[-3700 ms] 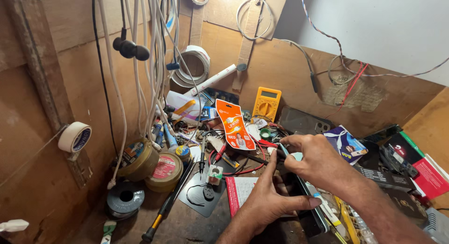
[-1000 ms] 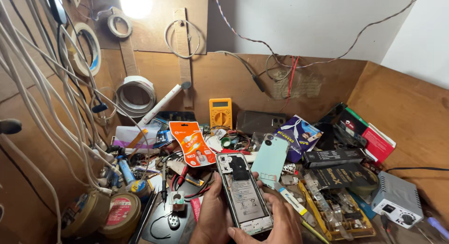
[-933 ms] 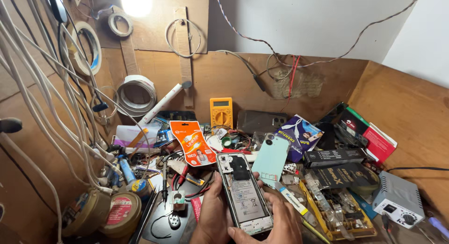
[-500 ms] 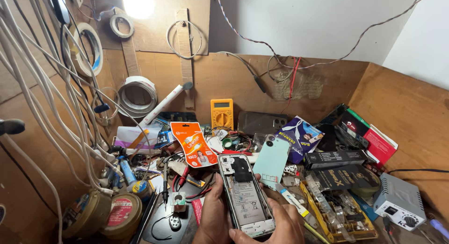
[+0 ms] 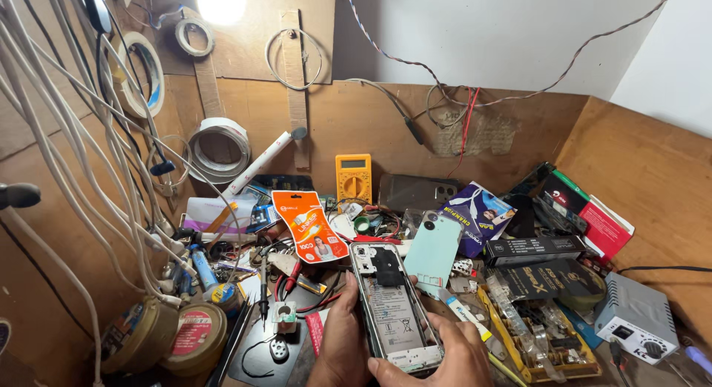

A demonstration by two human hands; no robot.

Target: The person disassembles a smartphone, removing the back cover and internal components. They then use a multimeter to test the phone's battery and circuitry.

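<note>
— Head view: where is the opened phone (image 5: 394, 307)?
— Held low at centre over the cluttered bench (image 5: 638, 202); left hand (image 5: 343, 341) cupping its side, right hand (image 5: 437, 357) gripping the bottom edge.
— Progress?
— Mint back cover (image 5: 434, 247) already off, lying beside; insides exposed, apparently untouched.

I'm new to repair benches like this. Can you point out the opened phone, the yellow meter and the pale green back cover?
opened phone (image 5: 393, 309): head view, on its exposed battery.
yellow meter (image 5: 354, 178): head view, on its dial.
pale green back cover (image 5: 434, 250): head view, on its flat middle.
</note>
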